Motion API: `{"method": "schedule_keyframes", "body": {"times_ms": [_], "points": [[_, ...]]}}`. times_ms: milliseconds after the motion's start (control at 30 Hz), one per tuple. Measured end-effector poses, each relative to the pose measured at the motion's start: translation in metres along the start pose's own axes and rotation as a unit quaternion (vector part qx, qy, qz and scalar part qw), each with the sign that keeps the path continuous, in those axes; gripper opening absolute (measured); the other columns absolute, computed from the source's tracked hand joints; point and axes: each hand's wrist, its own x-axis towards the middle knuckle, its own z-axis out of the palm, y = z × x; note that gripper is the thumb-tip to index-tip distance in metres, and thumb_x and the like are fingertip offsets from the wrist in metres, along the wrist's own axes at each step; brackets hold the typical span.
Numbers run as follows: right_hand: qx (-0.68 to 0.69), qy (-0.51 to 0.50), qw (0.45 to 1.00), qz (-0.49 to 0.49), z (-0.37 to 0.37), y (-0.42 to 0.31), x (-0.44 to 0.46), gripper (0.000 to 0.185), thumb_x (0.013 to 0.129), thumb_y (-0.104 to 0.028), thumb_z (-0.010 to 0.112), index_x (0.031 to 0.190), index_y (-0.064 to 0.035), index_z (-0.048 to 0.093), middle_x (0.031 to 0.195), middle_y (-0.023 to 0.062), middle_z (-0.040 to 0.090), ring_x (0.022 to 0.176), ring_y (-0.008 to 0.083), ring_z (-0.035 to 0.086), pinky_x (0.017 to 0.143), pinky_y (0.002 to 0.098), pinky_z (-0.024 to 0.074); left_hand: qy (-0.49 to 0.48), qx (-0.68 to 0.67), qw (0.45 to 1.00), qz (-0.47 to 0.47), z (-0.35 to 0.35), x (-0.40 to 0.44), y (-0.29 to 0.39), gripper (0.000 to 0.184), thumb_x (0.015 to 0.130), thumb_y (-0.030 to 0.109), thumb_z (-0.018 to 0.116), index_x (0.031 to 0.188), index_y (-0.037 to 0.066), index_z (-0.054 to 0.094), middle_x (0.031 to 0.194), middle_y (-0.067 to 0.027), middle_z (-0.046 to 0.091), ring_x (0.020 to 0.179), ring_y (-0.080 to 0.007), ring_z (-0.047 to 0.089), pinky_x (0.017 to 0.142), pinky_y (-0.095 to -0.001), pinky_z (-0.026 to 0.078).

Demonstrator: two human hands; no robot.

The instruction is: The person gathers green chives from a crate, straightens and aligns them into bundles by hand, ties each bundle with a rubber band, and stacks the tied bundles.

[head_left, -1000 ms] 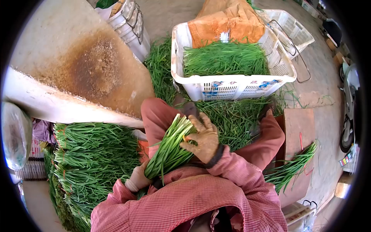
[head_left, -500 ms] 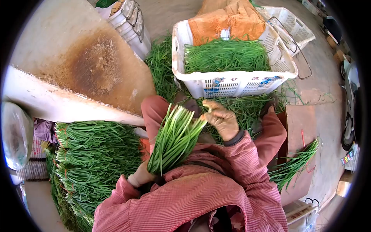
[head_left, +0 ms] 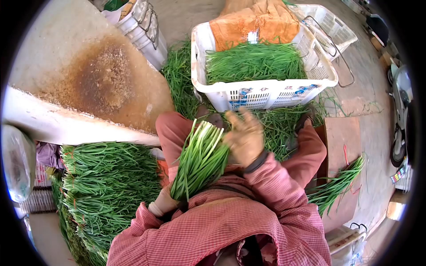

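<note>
A thick bunch of garlic chives lies slanted over my lap, pale cut ends pointing away from me. My left hand is closed around its leafy lower part, with most of the fingers hidden beneath the leaves. Just right of the pale ends is my right hand, in a soiled glove or covering and slightly blurred. Its fingers are spread and I see nothing held in them; whether it touches the stems I cannot tell.
Ahead stands a white plastic crate of loose chives with an orange sack at its back. Tied bundles are stacked at left, beside a stained slab. Loose leaves litter the floor. More chives lie on a brown board at right.
My right hand has turned and spread its fingers, shifting slightly left and toward me beside the bunch. My left hand keeps its hold. The whole view has shifted a little.
</note>
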Motion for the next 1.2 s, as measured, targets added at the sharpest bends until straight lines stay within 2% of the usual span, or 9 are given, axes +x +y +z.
{"method": "schedule_keyframes", "body": {"times_ms": [67, 167, 233, 300, 433, 800, 1067, 1100, 1200], "points": [[0.367, 0.099, 0.918, 0.115, -0.03, 0.015, 0.019, 0.017, 0.075, -0.022, 0.055, 0.08, -0.0059, 0.059, 0.112, 0.0113, 0.048, 0.112, 0.0265, 0.039, 0.086, 0.0406, 0.0358, -0.007, -0.014, 1.0, -0.008, -0.007, -0.002, -0.011, 0.063, 0.062, 0.005, 0.071, 0.116, -0.002, 0.04, 0.106, -0.0053, 0.055, 0.093, -0.0107, 0.052, 0.082, -0.0246, 0.042], [-0.607, 0.24, 0.754, 0.072, -0.122, 0.059, 0.036, 0.058, 0.073, -0.031, 0.061, 0.118, -0.0018, 0.041, 0.121, 0.0163, 0.043, 0.115, 0.0304, 0.036, 0.089, 0.0445, 0.0345, -0.023, -0.034, 0.999, -0.016, -0.011, -0.002, -0.011, 0.064, 0.059, 0.002, 0.073, 0.114, -0.001, 0.041, 0.106, -0.0051, 0.055, 0.093, -0.0112, 0.052, 0.083, -0.0251, 0.042], [-0.627, 0.262, 0.729, 0.076, -0.117, 0.075, 0.033, 0.07, 0.067, -0.041, 0.066, 0.122, -0.0057, 0.039, 0.124, 0.0188, 0.04, 0.115, 0.0328, 0.037, 0.092, 0.0496, 0.0321, -0.03, -0.009, 0.999, -0.043, -0.011, 0.001, -0.005, 0.067, 0.055, 0.0, 0.074, 0.114, -0.001, 0.042, 0.106, -0.0051, 0.055, 0.093, -0.011, 0.052, 0.083, -0.0254, 0.042], [-0.114, 0.172, 0.973, -0.104, -0.087, 0.109, 0.027, 0.048, 0.071, -0.031, 0.065, 0.106, -0.0044, 0.045, 0.106, 0.015, 0.051, 0.097, 0.0299, 0.05, 0.082, 0.0449, 0.0433, -0.044, -0.012, 0.998, -0.052, -0.013, 0.005, -0.008, 0.068, 0.054, 0.0, 0.074, 0.114, -0.001, 0.042, 0.105, -0.0051, 0.055, 0.093, -0.011, 0.051, 0.083, -0.0256, 0.042], [0.157, -0.207, 0.958, 0.118, -0.01, 0.058, 0.013, 0.008, 0.075, -0.012, 0.063, 0.08, -0.0069, 0.067, 0.106, 0.0135, 0.055, 0.112, 0.0232, 0.039, 0.095, 0.0347, 0.0318, -0.038, 0.014, 0.998, -0.045, -0.013, 0.002, -0.007, 0.072, 0.052, 0.0, 0.076, 0.115, -0.002, 0.041, 0.105, -0.0045, 0.055, 0.093, -0.0115, 0.05, 0.084, -0.0263, 0.041], [0.196, 0.514, 0.834, -0.035, -0.195, 0.013, 0.067, 0.038, 0.081, -0.046, 0.05, 0.078, -0.0087, 0.055, 0.072, 0.0069, 0.058, 0.07, 0.0181, 0.056, 0.065, 0.0298, 0.0459, -0.035, -0.019, 0.999, -0.033, -0.011, 0.0, -0.01, 0.067, 0.056, 0.005, 0.076, 0.113, -0.001, 0.042, 0.104, -0.0046, 0.055, 0.091, -0.0116, 0.051, 0.082, -0.0269, 0.042], [0.335, -0.055, 0.932, 0.13, -0.057, 0.011, -0.013, 0.015, 0.075, 0.0, 0.054, 0.086, 0.0097, 0.053, 0.09, 0.0214, 0.054, 0.085, 0.0284, 0.055, 0.08, 0.039, 0.0493, -0.021, -0.019, 0.999, -0.029, -0.006, 0.0, -0.011, 0.061, 0.058, 0.005, 0.075, 0.11, -0.001, 0.045, 0.1, -0.0049, 0.056, 0.087, -0.0127, 0.052, 0.078, -0.0274, 0.044], [0.628, -0.075, 0.727, 0.268, -0.031, 0.014, -0.016, 0.016, 0.075, -0.001, 0.058, 0.087, 0.0089, 0.055, 0.084, 0.0166, 0.057, 0.08, 0.023, 0.057, 0.076, 0.0325, 0.0501, -0.016, -0.021, 0.999, -0.024, -0.006, -0.002, -0.012, 0.06, 0.058, 0.006, 0.075, 0.11, -0.001, 0.045, 0.1, -0.005, 0.056, 0.087, -0.0128, 0.053, 0.078, -0.0275, 0.044], [0.096, -0.18, 0.96, 0.191, 0.003, 0.008, -0.021, 0.018, 0.074, -0.012, 0.064, 0.085, 0.0019, 0.06, 0.062, 0.0072, 0.058, 0.05, 0.0131, 0.052, 0.05, 0.0254, 0.046, -0.006, -0.026, 1.0, -0.016, -0.007, -0.006, -0.014, 0.058, 0.058, 0.006, 0.074, 0.109, -0.001, 0.046, 0.099, -0.0051, 0.057, 0.085, -0.0132, 0.053, 0.076, -0.0276, 0.045]]}}
